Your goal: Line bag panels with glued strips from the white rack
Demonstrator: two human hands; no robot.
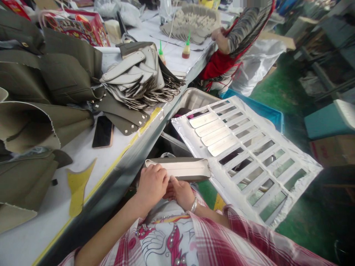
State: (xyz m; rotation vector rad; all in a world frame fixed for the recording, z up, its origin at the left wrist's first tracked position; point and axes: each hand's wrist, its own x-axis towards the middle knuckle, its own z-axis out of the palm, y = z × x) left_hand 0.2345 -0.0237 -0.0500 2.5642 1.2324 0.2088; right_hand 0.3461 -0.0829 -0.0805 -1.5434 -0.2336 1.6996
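Close to my body, both hands hold an olive leather piece (183,178) with a long pale rounded strip (188,169) lying on its inner side. The leather edges stand up around the strip. My left hand (154,183) has its fingers curled over the near left edge. Beside it, my right hand (181,193) grips the near edge with its thumb up and its fingers partly hidden below. To the right, a white slotted rack (249,157) carries several more pale strips (215,129) at its upper left.
On the table (80,207) lie stacked leather pieces (133,79), olive leather bags (66,77), a phone (102,132) and a yellow template (79,188). Glue bottles (186,50) stand farther back. A co-worker's arm (235,33) is at the table's far edge. A blue crate (266,112) stands behind the rack.
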